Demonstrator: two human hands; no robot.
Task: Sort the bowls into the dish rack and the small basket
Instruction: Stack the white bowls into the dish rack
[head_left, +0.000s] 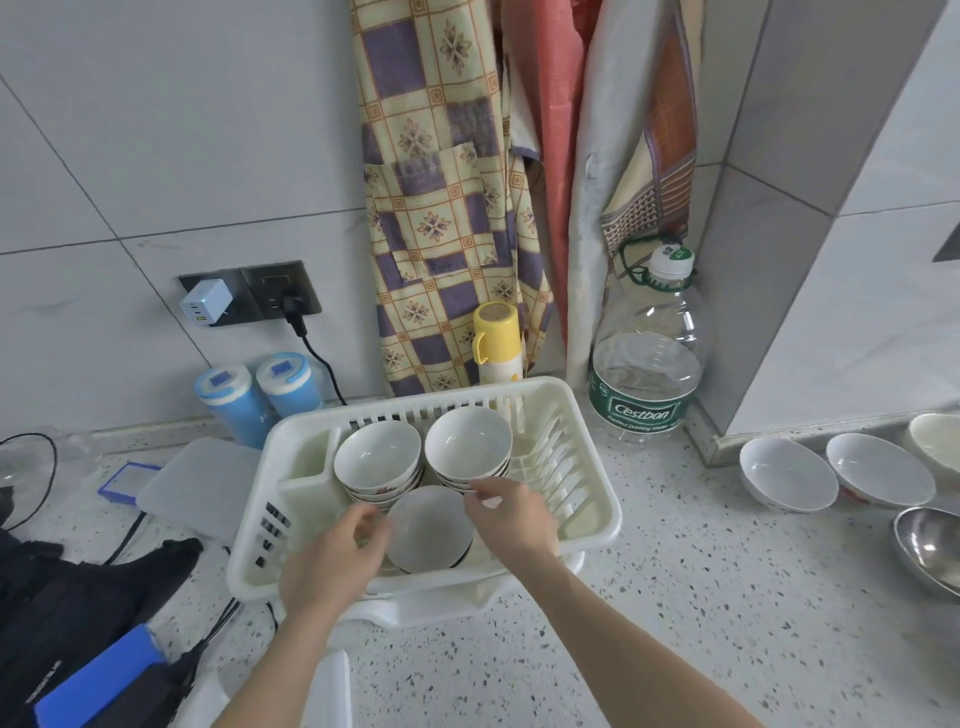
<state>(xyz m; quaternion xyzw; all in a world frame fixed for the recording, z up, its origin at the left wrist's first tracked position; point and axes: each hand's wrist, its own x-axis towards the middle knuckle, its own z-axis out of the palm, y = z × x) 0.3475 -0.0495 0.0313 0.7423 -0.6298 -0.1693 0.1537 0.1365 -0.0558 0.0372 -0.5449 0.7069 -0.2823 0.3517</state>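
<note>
Both hands reached into the white dish rack (592, 431) on the speckled tabletop (701, 597); the left hand (332, 556) had its fingers curled against the left rim of the near stack of bowls (428, 527), and the right hand (511, 514) pinched the stack's right rim with thumb and forefinger; so the two hands grasped that stack between them, though whether it rested on the rack floor or hung just above it could not be told. Behind it stood two more stacks, the left rear stack (377, 460) and the right rear stack (467, 441), each of several nested bowls, touching or nearly touching the near one.

Three loose white bowls (787, 473) lay well apart to the right along the wall, with a metal bowl (930, 545) near them; no small basket could be made out in view.

The risks seemed plain enough: a rim pinch on nested bowls is a thin hold, and the lower ones might slip free if the stack were lifted; the near stack sat close to the rear stacks, so a tilt could knock rims together and chip them; the rack stood on a tray, and a hard push might shift it.
</note>
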